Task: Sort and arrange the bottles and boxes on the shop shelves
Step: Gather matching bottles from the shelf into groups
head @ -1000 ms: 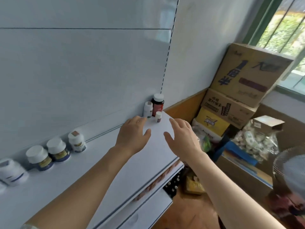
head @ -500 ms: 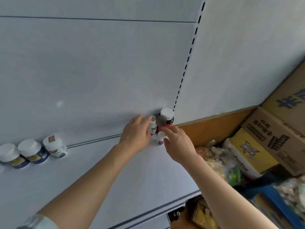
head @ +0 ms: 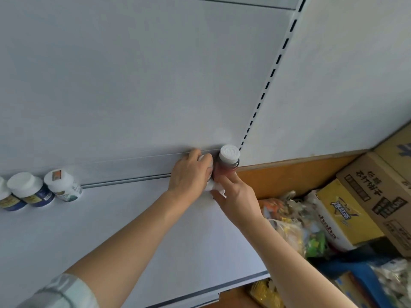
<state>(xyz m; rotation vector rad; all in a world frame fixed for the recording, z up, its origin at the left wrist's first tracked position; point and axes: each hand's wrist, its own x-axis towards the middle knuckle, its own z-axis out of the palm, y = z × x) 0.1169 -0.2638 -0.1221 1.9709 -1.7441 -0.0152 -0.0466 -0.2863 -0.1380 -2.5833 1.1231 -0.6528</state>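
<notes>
At the shelf's back corner, the left hand wraps a white bottle (mostly hidden); the right hand pinches a small bottle below the dark bottle.

Left hand grips a white bottle; right hand pinches a small white item. Dark white-capped bottle stands just beyond the right fingertips, on the shelf.

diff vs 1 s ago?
Both hands reached to the shelf's back right corner. Left hand now grips the white bottle; right hand pinches the small bottle by the dark bottle. Dark bottle and the jars at left stayed put.
</notes>
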